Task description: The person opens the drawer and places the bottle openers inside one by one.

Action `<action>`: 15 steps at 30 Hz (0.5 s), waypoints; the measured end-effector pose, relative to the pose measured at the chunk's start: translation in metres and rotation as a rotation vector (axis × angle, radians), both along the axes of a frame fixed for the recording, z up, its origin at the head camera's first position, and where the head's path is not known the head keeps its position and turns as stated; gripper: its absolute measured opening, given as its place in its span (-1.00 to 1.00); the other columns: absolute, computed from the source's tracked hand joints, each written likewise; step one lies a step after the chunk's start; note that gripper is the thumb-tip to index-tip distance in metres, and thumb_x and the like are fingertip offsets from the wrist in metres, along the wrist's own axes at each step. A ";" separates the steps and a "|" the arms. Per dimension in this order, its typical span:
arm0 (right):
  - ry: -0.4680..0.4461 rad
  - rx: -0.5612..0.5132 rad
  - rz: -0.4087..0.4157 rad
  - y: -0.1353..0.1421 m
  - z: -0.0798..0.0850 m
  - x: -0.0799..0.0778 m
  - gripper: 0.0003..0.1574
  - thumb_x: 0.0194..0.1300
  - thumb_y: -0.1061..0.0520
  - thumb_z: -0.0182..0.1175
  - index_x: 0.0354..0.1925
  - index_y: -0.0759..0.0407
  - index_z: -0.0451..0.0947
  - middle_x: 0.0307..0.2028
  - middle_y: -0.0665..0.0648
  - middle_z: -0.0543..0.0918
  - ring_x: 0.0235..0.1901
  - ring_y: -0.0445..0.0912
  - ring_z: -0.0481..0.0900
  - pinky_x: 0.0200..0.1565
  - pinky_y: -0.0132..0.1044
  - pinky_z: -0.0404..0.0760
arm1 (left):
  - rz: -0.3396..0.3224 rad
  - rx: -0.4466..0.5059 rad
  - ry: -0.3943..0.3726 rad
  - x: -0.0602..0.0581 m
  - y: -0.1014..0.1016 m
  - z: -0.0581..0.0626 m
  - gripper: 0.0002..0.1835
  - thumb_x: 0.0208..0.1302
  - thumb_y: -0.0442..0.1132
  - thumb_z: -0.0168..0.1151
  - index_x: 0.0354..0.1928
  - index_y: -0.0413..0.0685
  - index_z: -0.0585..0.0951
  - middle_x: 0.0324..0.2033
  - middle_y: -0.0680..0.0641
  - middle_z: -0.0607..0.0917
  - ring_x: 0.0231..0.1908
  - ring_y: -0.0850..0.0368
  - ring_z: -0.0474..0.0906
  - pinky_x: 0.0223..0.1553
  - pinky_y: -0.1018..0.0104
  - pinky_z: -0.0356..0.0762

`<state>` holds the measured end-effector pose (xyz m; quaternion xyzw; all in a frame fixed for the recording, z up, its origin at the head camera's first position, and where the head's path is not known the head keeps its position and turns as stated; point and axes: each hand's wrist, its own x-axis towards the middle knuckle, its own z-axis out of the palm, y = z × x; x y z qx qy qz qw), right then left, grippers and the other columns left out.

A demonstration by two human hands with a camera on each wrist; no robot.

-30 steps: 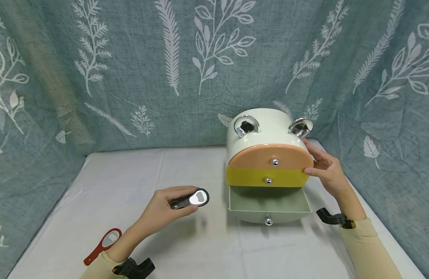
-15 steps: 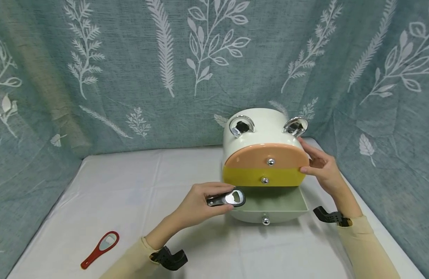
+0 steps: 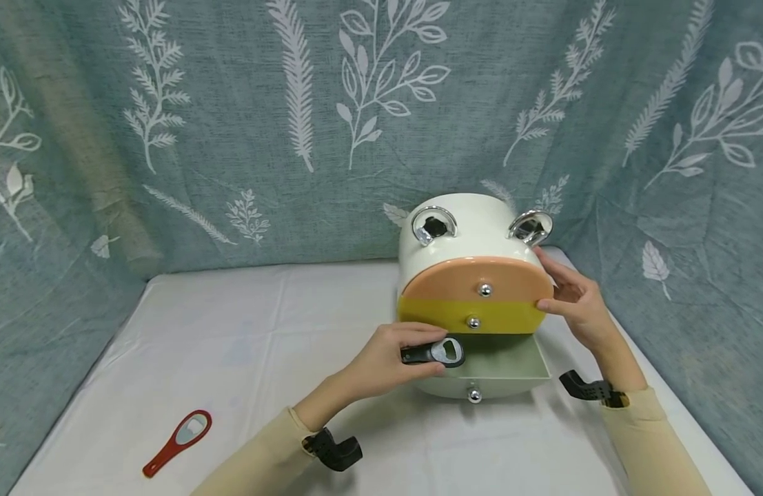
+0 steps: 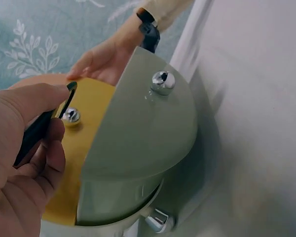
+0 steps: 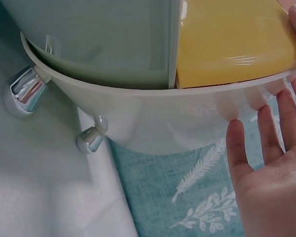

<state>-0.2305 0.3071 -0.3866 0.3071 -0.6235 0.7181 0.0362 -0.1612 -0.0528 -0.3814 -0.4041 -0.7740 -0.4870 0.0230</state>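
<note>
My left hand pinches a black bottle opener, with a metal inset in its round head, between thumb and fingers. It is held over the pulled-out green bottom drawer of a white, frog-like drawer cabinet. In the left wrist view the opener is edge-on in front of the yellow drawer. My right hand rests against the cabinet's right side. Its fairly straight fingertips touch the white wall in the right wrist view, and its thumb lies at the front edge.
A red bottle opener lies on the white tablecloth at the front left. Above the yellow drawer, the orange top drawer is pushed in. Chrome knobs stick out from the drawers. A patterned green curtain hangs behind the table.
My left hand has carried the black bottle opener rightward from over the tablecloth to over the green drawer. My right hand stays at the cabinet's side.
</note>
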 end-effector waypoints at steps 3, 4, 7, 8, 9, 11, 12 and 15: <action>-0.008 0.002 -0.009 0.001 -0.002 0.001 -0.06 0.09 0.74 0.11 0.41 0.42 0.17 0.46 0.20 0.17 0.43 0.02 0.10 0.26 -0.25 0.35 | -0.022 -0.035 0.021 -0.001 0.005 0.000 -0.48 0.16 -0.19 0.49 0.15 -0.22 0.63 0.07 -0.02 0.66 0.11 0.21 0.51 0.12 0.36 0.45; -0.014 0.003 -0.014 0.001 -0.002 0.002 -0.06 0.09 0.74 0.11 0.42 0.41 0.17 0.46 0.20 0.17 0.43 0.02 0.10 0.26 -0.24 0.35 | -0.028 -0.045 0.028 -0.001 0.007 0.000 -0.48 0.16 -0.19 0.48 0.15 -0.23 0.63 0.07 -0.03 0.65 0.12 0.21 0.51 0.13 0.37 0.44; -0.026 0.007 -0.031 0.001 -0.003 0.002 -0.04 0.08 0.75 0.11 0.42 0.39 0.18 0.46 0.19 0.17 0.43 0.02 0.10 0.27 -0.23 0.34 | -0.036 -0.066 0.051 -0.001 0.012 0.000 -0.47 0.17 -0.20 0.48 0.16 -0.26 0.61 0.07 -0.06 0.65 0.12 0.19 0.51 0.15 0.39 0.42; -0.029 0.006 -0.036 0.001 -0.003 0.002 -0.04 0.07 0.75 0.11 0.42 0.39 0.18 0.46 0.19 0.17 0.44 0.02 0.10 0.27 -0.23 0.34 | -0.035 -0.074 0.059 -0.002 0.014 0.000 -0.47 0.17 -0.20 0.47 0.16 -0.26 0.61 0.07 -0.07 0.65 0.13 0.18 0.51 0.15 0.40 0.41; -0.028 0.007 -0.038 0.001 -0.003 0.002 -0.04 0.07 0.75 0.11 0.42 0.39 0.18 0.46 0.19 0.17 0.44 0.02 0.09 0.27 -0.24 0.34 | -0.035 -0.083 0.067 -0.003 0.016 0.000 -0.47 0.17 -0.20 0.47 0.16 -0.27 0.61 0.08 -0.08 0.65 0.13 0.17 0.50 0.15 0.40 0.41; -0.020 0.005 -0.032 0.001 -0.003 0.002 -0.04 0.07 0.75 0.11 0.42 0.40 0.18 0.46 0.19 0.17 0.44 0.02 0.07 0.27 -0.24 0.33 | -0.034 -0.103 0.080 -0.004 0.019 0.000 -0.47 0.18 -0.21 0.47 0.16 -0.28 0.60 0.08 -0.09 0.65 0.14 0.14 0.51 0.16 0.41 0.39; -0.013 0.002 -0.026 0.000 -0.003 0.001 -0.04 0.07 0.75 0.11 0.42 0.41 0.17 0.46 0.19 0.17 0.45 0.02 0.06 0.28 -0.25 0.32 | -0.033 -0.117 0.084 -0.005 0.021 0.000 -0.47 0.18 -0.21 0.47 0.17 -0.28 0.60 0.08 -0.10 0.64 0.14 0.12 0.51 0.17 0.41 0.39; 0.003 -0.006 -0.006 0.000 -0.003 0.000 -0.06 0.08 0.74 0.12 0.41 0.43 0.17 0.45 0.20 0.17 0.45 0.01 0.06 0.28 -0.26 0.32 | -0.034 -0.168 0.087 -0.006 0.025 -0.001 -0.48 0.22 -0.23 0.43 0.19 -0.29 0.58 0.15 -0.11 0.60 0.20 0.09 0.47 0.20 0.39 0.36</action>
